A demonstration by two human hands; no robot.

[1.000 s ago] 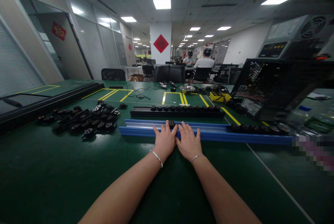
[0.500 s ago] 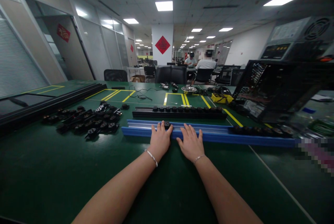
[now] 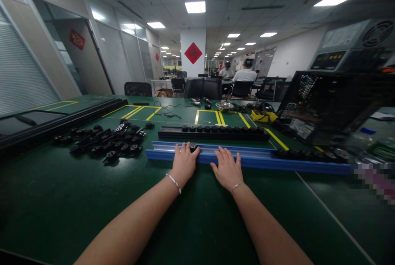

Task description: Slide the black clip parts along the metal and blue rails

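Note:
A long blue rail (image 3: 173, 156) with a shiny channel lies across the green table in front of me. My left hand (image 3: 184, 161) is over its left half, with a small black part (image 3: 193, 146) between thumb and forefinger in the channel. Just to the right, my right hand (image 3: 228, 167) lies on the rail, fingers spread and holding nothing. Several black parts (image 3: 308, 155) sit in a row at the rail's right end.
Behind the blue rail is a black rail (image 3: 212, 135) carrying a row of black parts. A heap of black parts (image 3: 108, 143) lies to the left. Computer cases (image 3: 336, 104) stand at the right; a metal bowl (image 3: 224, 106) is at the back. People sit farther off.
My left hand has slid a little to the left along the blue rail, and the small black part has moved with it. My right hand has stayed in place.

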